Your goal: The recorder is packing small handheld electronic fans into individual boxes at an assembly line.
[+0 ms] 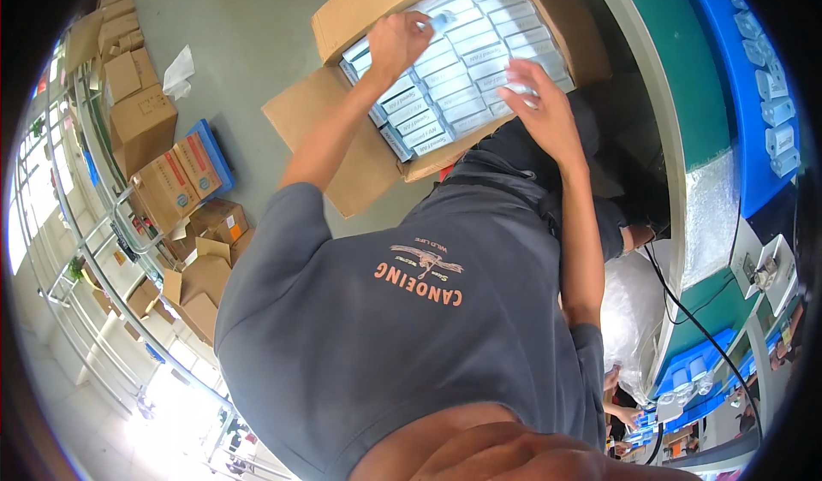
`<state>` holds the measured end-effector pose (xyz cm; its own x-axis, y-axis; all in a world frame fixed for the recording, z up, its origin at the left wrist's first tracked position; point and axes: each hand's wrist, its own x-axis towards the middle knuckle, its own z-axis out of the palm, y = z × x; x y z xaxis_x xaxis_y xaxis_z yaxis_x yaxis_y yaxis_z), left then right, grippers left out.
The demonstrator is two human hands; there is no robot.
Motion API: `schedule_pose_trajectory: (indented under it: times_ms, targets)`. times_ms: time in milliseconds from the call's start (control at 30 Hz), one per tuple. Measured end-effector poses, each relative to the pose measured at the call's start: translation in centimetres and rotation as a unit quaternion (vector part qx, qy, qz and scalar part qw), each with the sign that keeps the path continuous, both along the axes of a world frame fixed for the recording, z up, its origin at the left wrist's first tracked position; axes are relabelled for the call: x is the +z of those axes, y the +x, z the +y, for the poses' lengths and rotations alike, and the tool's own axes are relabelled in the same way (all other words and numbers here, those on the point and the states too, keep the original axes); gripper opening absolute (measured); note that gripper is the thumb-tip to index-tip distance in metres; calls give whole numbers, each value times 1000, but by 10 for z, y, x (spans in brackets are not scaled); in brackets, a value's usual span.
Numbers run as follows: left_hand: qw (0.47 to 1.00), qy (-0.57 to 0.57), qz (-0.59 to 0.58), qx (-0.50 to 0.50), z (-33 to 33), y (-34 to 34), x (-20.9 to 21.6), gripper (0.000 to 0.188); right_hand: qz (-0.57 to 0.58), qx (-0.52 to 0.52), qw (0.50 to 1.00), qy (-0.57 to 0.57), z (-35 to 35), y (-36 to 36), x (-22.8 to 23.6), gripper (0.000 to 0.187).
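Note:
A large open cardboard box (342, 19) sits in front of me, filled with rows of small white-and-pale-blue cartons (462, 53). Over its far left part, my left hand (399, 44) is closed in a pinch on a small pale-blue translucent piece (442, 23); its exact kind is not clear. My right hand (541, 109) hovers over the right side of the cartons, fingers bent and apart from the thumb. Pale carton surfaces show between those fingers, and I see nothing gripped there.
A box flap (330, 151) sticks out at the near left. Stacked brown cartons (141, 121) and a blue-edged stack (193, 169) stand left, beside metal rails. On the right runs a green bench (642, 19) with a blue tray (762, 79) of pale devices. A black cable (698, 323) hangs near it.

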<state>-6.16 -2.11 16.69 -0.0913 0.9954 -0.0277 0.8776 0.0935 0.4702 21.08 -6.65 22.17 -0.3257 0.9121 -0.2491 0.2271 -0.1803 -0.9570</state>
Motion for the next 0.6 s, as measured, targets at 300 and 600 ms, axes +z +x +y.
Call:
schedule_pose_trajectory:
  times_ms: [300, 600]
  targets:
    - [819, -177, -535, 105, -72, 33, 36, 38, 170, 73, 954, -235, 11, -36, -49, 41]
    - [925, -307, -101, 199, -217, -3, -59, 57, -14, 259, 930, -260, -1, -88, -119, 31]
